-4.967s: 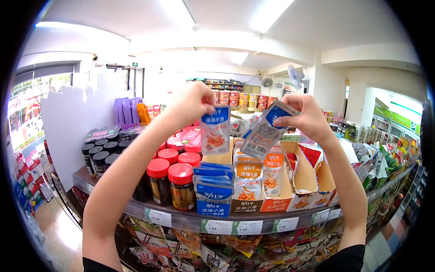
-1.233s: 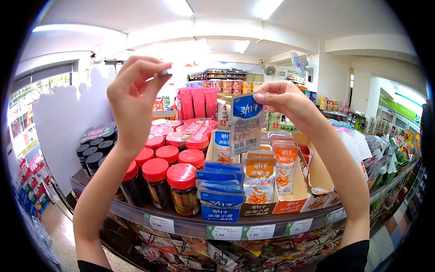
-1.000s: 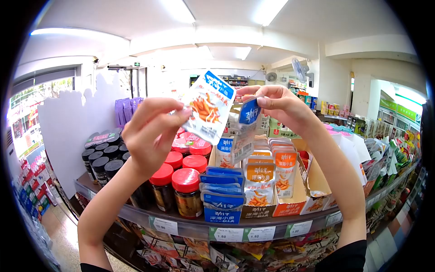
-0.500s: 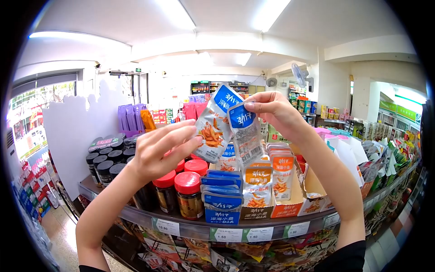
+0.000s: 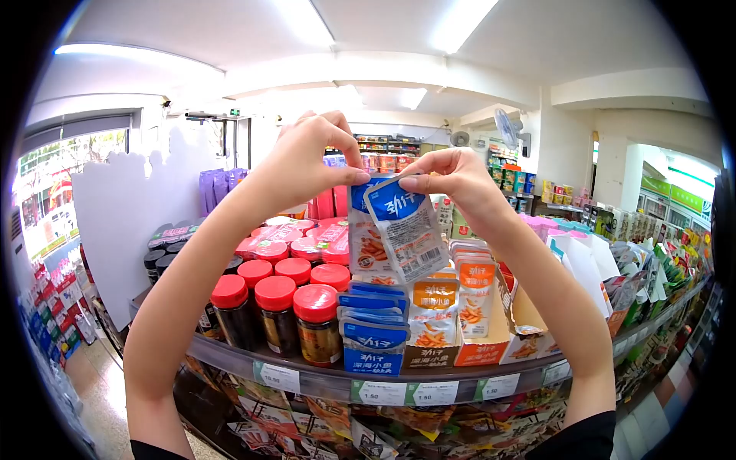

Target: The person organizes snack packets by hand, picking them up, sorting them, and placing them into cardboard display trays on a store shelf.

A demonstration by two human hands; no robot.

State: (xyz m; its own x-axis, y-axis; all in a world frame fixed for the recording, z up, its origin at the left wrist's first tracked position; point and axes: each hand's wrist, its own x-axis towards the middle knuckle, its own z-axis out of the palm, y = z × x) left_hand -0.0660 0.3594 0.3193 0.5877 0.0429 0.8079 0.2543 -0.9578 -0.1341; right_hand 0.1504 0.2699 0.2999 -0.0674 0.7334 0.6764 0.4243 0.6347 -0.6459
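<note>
My left hand [image 5: 318, 153] pinches the top corner of a blue-and-white snack packet [image 5: 368, 234] with orange small fish pictured on it. Overlapping it in front, a second snack packet [image 5: 410, 234] hangs with its printed back and barcode towards me. My right hand [image 5: 452, 180] grips this one by its top edge between thumb and fingers. Both packets hang above the shelf. Below them stands a display box of blue packets [image 5: 374, 337], beside boxes of brown-topped packets [image 5: 435, 307] and orange-topped packets [image 5: 476, 295].
Red-lidded jars [image 5: 316, 322] stand left of the packet boxes. Price tags [image 5: 383, 392] line the shelf's front edge [image 5: 322, 383]. A white board [image 5: 130, 245] rises at the left. Open white cartons [image 5: 583, 264] and more bagged goods [image 5: 652, 268] sit to the right.
My left hand has risen from the left packet's side to its top corner, and that packet now hangs nearly upright. My right hand keeps its hold with a slight shift left.
</note>
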